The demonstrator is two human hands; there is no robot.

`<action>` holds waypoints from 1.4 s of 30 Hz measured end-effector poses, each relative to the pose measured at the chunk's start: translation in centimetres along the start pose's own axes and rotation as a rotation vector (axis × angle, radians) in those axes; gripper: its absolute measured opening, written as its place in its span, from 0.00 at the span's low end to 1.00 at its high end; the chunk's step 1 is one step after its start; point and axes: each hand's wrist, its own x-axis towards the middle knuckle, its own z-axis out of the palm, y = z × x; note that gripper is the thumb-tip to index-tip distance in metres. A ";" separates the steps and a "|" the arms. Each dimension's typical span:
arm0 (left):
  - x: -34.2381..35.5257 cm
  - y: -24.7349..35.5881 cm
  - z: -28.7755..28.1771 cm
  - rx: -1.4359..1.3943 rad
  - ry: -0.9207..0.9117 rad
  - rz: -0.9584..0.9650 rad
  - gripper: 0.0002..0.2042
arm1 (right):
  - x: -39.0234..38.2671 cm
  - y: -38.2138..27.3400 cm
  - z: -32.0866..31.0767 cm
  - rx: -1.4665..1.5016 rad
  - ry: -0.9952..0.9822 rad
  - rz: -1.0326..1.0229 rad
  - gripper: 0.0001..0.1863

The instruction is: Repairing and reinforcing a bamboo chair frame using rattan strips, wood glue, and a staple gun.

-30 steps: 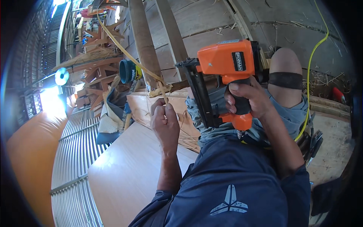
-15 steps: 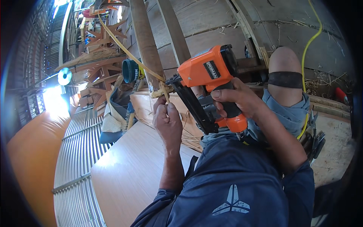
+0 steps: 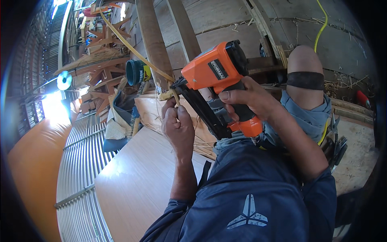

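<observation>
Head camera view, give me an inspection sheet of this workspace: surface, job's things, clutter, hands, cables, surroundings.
Surface: pale wooden board beside the person's lap, bare where visible.
Job's things: orange and black nail gun, its nose against a thin yellow cane strip that runs up to the left.
Clutter: green cup, folded cloth, loose straw on the floor.
Hands: left hand pinches the cane strip at the gun's nose; right hand wraps the gun's handle.
Cables: yellow hose across the floor boards.
Surroundings: wooden posts, stacked wooden frames, corrugated metal sheet, person's bare knee with dark band.
</observation>
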 end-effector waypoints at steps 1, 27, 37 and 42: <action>0.0 0.0 0.0 -0.003 -0.005 -0.004 0.09 | 0.0 0.0 -0.1 0.007 -0.015 -0.006 0.13; -4.5 -1.2 2.5 -0.507 0.149 -0.066 0.24 | -0.2 1.0 -0.7 0.167 -0.046 -0.003 0.14; -3.4 -1.9 2.5 -0.605 0.150 -0.348 0.15 | -0.3 1.3 -0.2 0.160 -0.056 -0.012 0.16; -1.1 -0.3 2.9 -0.923 0.005 -0.522 0.15 | -0.9 1.2 -0.5 0.094 -0.037 -0.096 0.15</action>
